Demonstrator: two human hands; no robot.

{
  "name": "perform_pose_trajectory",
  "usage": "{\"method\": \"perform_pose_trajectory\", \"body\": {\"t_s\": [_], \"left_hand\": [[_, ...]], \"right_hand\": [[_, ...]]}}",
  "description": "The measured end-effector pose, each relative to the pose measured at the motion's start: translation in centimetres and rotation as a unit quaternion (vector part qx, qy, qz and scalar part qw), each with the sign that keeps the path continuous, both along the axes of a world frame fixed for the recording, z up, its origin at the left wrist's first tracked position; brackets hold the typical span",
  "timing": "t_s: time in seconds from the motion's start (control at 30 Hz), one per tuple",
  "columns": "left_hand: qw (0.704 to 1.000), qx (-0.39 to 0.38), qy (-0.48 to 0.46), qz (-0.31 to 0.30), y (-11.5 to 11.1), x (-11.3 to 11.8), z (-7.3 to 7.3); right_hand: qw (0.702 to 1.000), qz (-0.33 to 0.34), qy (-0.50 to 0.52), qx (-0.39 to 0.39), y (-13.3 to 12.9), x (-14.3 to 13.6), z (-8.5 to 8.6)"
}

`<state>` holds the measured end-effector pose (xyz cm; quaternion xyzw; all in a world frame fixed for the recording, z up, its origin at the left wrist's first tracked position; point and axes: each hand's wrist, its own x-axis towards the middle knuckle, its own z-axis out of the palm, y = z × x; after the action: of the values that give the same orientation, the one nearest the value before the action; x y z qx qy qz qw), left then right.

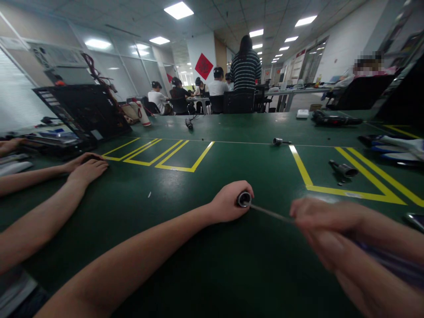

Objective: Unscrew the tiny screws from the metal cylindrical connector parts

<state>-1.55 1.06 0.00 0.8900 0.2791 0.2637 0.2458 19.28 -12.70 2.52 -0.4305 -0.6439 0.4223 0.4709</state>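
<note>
In the middle of the view my left hand (230, 202) is wrapped round a dark metal cylinder (244, 199), whose hollow, shiny-rimmed end faces me. My right hand (334, 229), blurred and close to the camera, is closed on a screwdriver-like tool with a thin metal shaft (272, 213). The shaft's far end reaches the cylinder's opening; how deep it sits is hidden. Something purple under my right forearm may be the tool's handle. Beyond my right hand, a similar metal cylinder part (344, 169) lies inside a yellow-taped outline (351, 193), with tiny pieces beside it.
Another person's hands (86, 170) rest on the green table (159, 234) at left. Further back lie small metal parts (277, 141) (188, 123), a black power tool (334, 119) and a white box (302, 114). Blue-white gloves (397, 148) are at right; black equipment (86, 110) stands at left.
</note>
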Motion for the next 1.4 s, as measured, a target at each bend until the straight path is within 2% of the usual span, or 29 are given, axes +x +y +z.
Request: {"method": "perform_pose_trajectory", "body": {"t_s": [0.03,0.07,0.23,0.5,0.57,0.7,0.77,0.87,0.93,1.0,1.07,1.23,1.4], "left_hand": [[1.000,-0.001,-0.008,0.007,0.0,0.0,0.0],[1.000,-0.002,-0.015,0.013,0.1,-0.1,0.0],[0.998,0.022,-0.028,0.043,0.1,0.0,0.0],[0.996,0.080,0.039,0.025,-0.1,0.1,0.3],[0.995,0.088,0.050,0.023,-0.1,0.1,0.3],[0.990,0.116,0.077,0.022,-0.2,0.2,0.2],[0.986,0.133,0.099,0.016,-0.3,0.2,0.3],[0.980,0.153,0.127,0.003,-0.5,0.2,0.5],[0.980,0.153,0.125,-0.001,-0.5,0.1,0.6],[0.985,0.137,0.102,0.000,-0.5,0.0,0.6],[0.991,0.114,0.068,-0.002,-0.3,0.0,0.5],[0.998,0.070,-0.005,0.004,-0.1,0.0,0.4],[0.998,0.051,-0.023,0.024,-0.1,0.1,0.4]], "right_hand": [[0.997,-0.075,0.000,0.015,1.0,-0.4,0.7],[0.994,-0.102,-0.009,0.024,1.8,-0.7,1.0],[0.995,-0.065,-0.074,-0.017,4.2,-2.0,0.6],[0.996,-0.028,-0.083,-0.034,4.4,-2.1,0.1],[0.994,-0.030,-0.105,-0.003,4.3,-2.3,-0.1],[0.976,-0.007,-0.179,0.126,3.8,-2.9,-0.2],[0.971,0.002,-0.193,0.139,3.7,-3.0,0.0],[0.987,-0.008,-0.155,0.043,4.0,-2.7,0.4],[0.996,-0.024,-0.066,-0.061,4.4,-2.3,0.3],[0.986,-0.035,0.057,-0.155,4.8,-2.1,0.1],[0.962,-0.033,0.161,-0.216,5.1,-2.0,-0.3],[0.926,-0.017,0.270,-0.265,5.3,-2.4,-1.1],[0.914,-0.021,0.300,-0.273,5.2,-2.4,-1.3]]}}
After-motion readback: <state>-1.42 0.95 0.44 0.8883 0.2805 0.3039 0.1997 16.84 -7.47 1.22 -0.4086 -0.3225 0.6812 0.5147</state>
